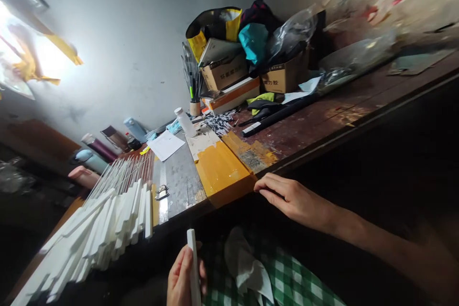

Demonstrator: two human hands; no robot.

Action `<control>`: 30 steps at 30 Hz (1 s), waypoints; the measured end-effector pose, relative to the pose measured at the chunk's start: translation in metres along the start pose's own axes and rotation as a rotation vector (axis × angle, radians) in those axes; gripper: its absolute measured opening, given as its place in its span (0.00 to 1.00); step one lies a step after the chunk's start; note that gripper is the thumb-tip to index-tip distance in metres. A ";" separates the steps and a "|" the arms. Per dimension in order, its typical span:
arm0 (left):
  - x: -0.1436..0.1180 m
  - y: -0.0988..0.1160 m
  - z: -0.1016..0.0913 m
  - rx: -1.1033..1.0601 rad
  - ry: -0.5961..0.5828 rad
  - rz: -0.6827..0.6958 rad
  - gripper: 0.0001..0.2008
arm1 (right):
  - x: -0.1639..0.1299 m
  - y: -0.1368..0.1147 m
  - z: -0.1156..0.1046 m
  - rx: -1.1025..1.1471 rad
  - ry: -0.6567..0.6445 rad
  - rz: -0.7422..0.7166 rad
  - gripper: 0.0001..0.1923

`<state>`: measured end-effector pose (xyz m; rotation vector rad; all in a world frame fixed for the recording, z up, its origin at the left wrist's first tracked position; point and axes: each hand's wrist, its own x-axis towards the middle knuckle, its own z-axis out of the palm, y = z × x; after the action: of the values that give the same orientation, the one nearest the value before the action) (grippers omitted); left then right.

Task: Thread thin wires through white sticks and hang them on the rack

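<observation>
The left hand [186,275] grips a white stick [192,267], cut off below. The right hand [292,198] rests open-fingered on the worktop [322,124] edge. Writing on the cardboard boxes [224,74] is too blurred to read.

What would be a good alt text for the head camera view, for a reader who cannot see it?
A person's left hand holds a white strip upright, while the right hand touches the front edge of a cluttered wooden workbench. Rows of similar white strips lie on the bench at left; cardboard boxes and bags are piled against the wall.
</observation>
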<state>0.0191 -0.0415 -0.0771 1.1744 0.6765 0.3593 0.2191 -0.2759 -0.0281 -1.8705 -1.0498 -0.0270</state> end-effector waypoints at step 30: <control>0.036 0.035 -0.054 0.090 0.120 0.054 0.28 | 0.105 -0.075 0.196 -0.088 -0.279 -0.331 0.09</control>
<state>0.0143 0.0315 -0.0675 1.2652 0.7730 0.4512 0.1582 -0.0493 -0.0356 -1.7925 -1.5660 -0.0056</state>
